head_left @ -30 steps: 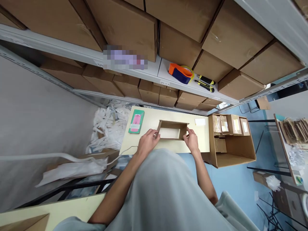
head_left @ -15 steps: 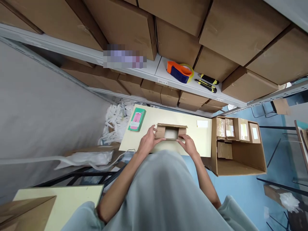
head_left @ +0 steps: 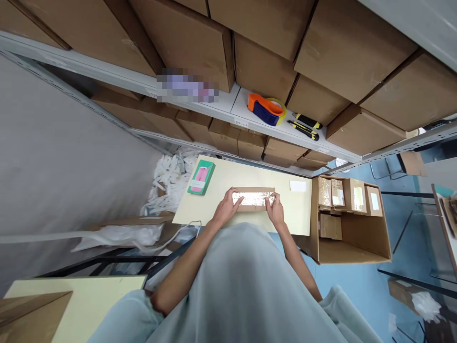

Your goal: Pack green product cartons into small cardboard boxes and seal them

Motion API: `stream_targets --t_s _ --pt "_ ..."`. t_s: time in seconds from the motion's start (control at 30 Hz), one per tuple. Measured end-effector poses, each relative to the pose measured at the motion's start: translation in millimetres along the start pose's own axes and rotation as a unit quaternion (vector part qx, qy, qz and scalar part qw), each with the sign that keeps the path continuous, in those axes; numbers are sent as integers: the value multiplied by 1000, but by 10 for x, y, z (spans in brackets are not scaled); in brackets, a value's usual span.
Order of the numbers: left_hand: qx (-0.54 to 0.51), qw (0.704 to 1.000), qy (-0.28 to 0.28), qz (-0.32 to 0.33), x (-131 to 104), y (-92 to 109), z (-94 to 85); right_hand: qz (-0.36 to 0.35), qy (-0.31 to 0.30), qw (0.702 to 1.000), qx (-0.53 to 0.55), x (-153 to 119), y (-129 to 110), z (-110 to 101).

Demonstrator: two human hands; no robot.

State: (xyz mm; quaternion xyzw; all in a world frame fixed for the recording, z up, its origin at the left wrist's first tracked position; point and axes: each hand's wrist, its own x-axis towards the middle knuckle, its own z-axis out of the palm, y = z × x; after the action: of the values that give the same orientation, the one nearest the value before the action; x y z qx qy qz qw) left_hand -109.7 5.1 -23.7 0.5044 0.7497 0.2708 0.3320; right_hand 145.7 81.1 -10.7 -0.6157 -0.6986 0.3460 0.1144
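Observation:
A small cardboard box (head_left: 252, 207) is held over the pale yellow table (head_left: 217, 209), one hand at each end. Shiny clear tape runs along the face turned up to me. My left hand (head_left: 225, 209) grips the left end, its thumb lying on the taped face. At the right end my right hand (head_left: 275, 211) has its thumb and fingers closed on the edge. A green box with a pink front (head_left: 201, 177) lies on the table to the left. Farther right on the table is a white label (head_left: 298, 186).
An open carton (head_left: 357, 256) holding several small taped boxes stands right of the table. Above the far side, a shelf (head_left: 228, 108) carries large cartons, an orange and blue tape dispenser (head_left: 266, 109) and cutter knives (head_left: 303, 131). White paper scraps (head_left: 167, 178) are heaped at the left.
The small box has been turned over: its open side faced me before, and now a taped face shows. Both hands have stayed at its ends. The view has shifted slightly.

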Motion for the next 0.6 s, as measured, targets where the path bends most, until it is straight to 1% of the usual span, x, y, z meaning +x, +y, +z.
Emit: stream_targets --t_s 0.1,0.23,0.3,0.37,0.43,0.6 --pt "-23 1000 10 -7 54 -6 56 23 3 999 -21 29 -15 81" --pt "-25 1000 7 4 129 -97 -3 10 0 999 -43 -96 -8 173" --pt "-21 1000 -2 6 143 -144 -29 2 -7 999 -48 -162 10 190" --pt "-20 1000 -7 8 165 -156 -31 3 -10 998 -57 -166 17 176" --pt "-19 1000 -4 4 218 -125 -16 11 -10 997 -69 -86 -1 130" --pt "-21 999 15 -27 430 36 25 18 -18 997 -77 281 -107 -49"
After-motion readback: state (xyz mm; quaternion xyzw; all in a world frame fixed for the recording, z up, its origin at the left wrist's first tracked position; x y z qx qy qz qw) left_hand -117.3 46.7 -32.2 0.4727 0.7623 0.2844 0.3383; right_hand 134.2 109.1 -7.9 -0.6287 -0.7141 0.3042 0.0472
